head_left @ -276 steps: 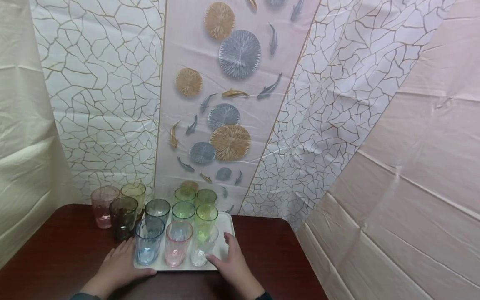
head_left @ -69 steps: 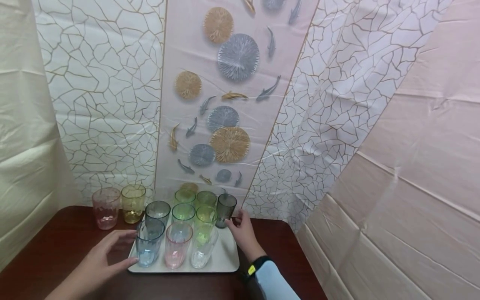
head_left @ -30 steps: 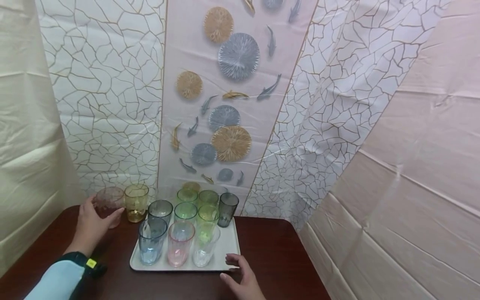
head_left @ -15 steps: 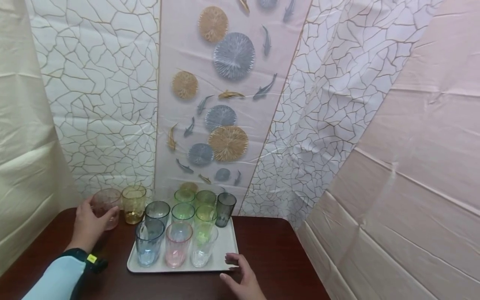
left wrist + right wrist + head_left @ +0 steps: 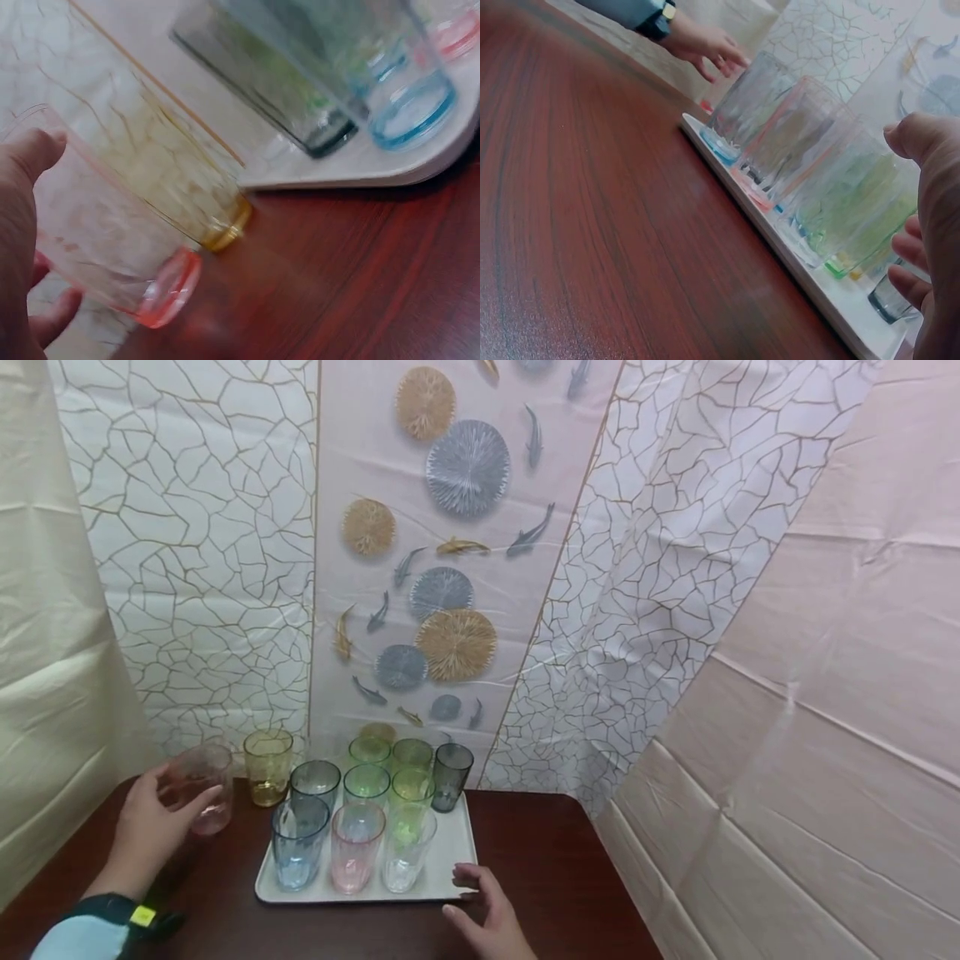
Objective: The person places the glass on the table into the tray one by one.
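Note:
My left hand (image 5: 142, 831) grips a clear pink tumbler (image 5: 216, 777) at the table's left side, with fingers and thumb around its wall. In the left wrist view the thumb lies across the upper part of this pink glass (image 5: 112, 225), and its thick base is tilted to the lower right. My right hand (image 5: 491, 914) is held with fingers apart and nothing in them at the right front corner of a white tray (image 5: 450, 864). Just behind the pink tumbler stands a yellow tumbler (image 5: 267, 768) on the table.
On the tray stand several tumblers: a blue one (image 5: 300, 847), a pink one (image 5: 357, 852), a clear one (image 5: 405, 860), green ones, and a grey one (image 5: 315, 785). A dark grey tumbler (image 5: 452, 777) is at its back right. Patterned curtains (image 5: 202, 568) surround the dark red table (image 5: 540, 860).
Earlier the dark grey tumbler went from the left group to the tray's back right, by the right hand. Since then my left hand took the pink tumbler and drew it slightly nearer.

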Motion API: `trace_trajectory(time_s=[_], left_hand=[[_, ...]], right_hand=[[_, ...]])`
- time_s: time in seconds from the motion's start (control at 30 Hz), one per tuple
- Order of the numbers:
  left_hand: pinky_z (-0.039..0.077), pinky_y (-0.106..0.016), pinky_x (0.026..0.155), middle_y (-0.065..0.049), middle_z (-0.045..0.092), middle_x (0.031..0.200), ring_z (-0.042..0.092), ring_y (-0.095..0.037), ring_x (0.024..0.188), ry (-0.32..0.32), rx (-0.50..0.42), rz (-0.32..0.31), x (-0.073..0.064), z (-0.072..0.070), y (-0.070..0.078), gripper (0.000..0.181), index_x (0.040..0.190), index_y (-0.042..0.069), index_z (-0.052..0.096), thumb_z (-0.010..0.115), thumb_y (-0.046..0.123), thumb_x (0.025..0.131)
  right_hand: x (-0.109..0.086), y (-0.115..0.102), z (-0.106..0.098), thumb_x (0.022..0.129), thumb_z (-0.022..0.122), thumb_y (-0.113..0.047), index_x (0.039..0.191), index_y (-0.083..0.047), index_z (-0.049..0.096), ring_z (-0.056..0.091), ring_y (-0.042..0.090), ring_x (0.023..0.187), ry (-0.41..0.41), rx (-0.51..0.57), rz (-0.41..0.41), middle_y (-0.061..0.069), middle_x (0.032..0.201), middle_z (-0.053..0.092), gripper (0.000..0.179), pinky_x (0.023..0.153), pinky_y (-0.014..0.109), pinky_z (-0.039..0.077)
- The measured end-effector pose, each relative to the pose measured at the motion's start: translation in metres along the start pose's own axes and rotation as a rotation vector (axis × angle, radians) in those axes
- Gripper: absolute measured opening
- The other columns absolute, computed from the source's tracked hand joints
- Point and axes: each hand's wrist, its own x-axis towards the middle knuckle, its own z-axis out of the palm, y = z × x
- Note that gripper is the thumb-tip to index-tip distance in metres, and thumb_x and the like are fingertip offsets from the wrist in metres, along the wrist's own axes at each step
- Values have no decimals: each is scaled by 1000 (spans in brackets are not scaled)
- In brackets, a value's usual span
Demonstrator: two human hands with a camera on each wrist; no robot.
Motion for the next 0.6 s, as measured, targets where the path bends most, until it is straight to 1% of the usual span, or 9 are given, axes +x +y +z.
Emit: trace_trajectory(time_s=[0.07, 0.1, 0.13, 0.2, 0.3, 0.33, 0.4, 0.47, 0.6], left_hand=[[53, -63, 92, -40, 37, 149, 45, -57, 128, -22, 4, 23, -13, -15, 8, 108, 158, -9, 26, 76, 56, 88], [57, -55, 88, -40, 40, 146, 49, -56, 125, -29, 5, 49, -20, -22, 12, 105, 156, -10, 29, 77, 54, 89], [61, -45, 84, -38, 44, 143, 56, -48, 121, -33, -2, 79, -27, -29, 15, 101, 154, -10, 32, 79, 50, 88], [63, -26, 74, -31, 52, 135, 64, -22, 112, -34, -19, 156, -40, -39, 23, 92, 150, -8, 37, 83, 42, 87], [53, -5, 69, -4, 62, 123, 56, 13, 99, -38, -65, 302, -57, -47, 32, 78, 144, -5, 45, 87, 25, 85], [52, -3, 71, 6, 62, 120, 51, 20, 96, -45, -84, 347, -63, -49, 34, 75, 142, -4, 47, 88, 20, 84], [52, -4, 73, 20, 60, 116, 54, 20, 96, -68, -106, 419, -73, -52, 40, 71, 140, -3, 49, 88, 13, 82], [54, -6, 75, 25, 60, 117, 59, 15, 96, -109, -121, 475, -84, -53, 45, 69, 138, -1, 51, 88, 8, 81], [59, -15, 77, 17, 62, 121, 67, 2, 97, -228, -156, 525, -102, -51, 61, 70, 140, 2, 52, 88, 4, 80]], right_hand=[[1, -2, 1, 94, 76, -11, 139, 3, 53, 62, 37, 118, -12, 10, 8, 14, 131, 63, 53, 94, 48, 58], [2, -3, 2, 94, 76, -11, 139, 3, 54, 62, 37, 119, -15, 17, 13, 14, 131, 63, 53, 94, 49, 57], [3, -4, 3, 94, 77, -11, 140, 3, 54, 61, 37, 120, -18, 25, 18, 14, 132, 63, 53, 94, 49, 57], [4, -6, 3, 93, 77, -10, 140, 0, 54, 61, 37, 121, -21, 30, 26, 14, 132, 63, 53, 95, 50, 57], [6, -9, 4, 93, 77, -10, 141, -3, 54, 60, 39, 121, -19, 35, 35, 13, 133, 63, 53, 96, 49, 56], [6, -9, 4, 93, 77, -9, 141, -6, 54, 60, 39, 121, -21, 41, 42, 13, 133, 63, 53, 96, 49, 56], [7, -10, 4, 93, 77, -8, 141, -6, 54, 60, 39, 121, -27, 49, 42, 12, 133, 63, 52, 97, 48, 56], [7, -12, 5, 93, 76, -7, 141, -6, 54, 61, 37, 121, -34, 62, 39, 12, 133, 63, 52, 97, 46, 56], [9, -14, 9, 94, 75, -6, 141, -1, 53, 63, 33, 119, -48, 65, -32, 15, 133, 63, 52, 95, 45, 57]])
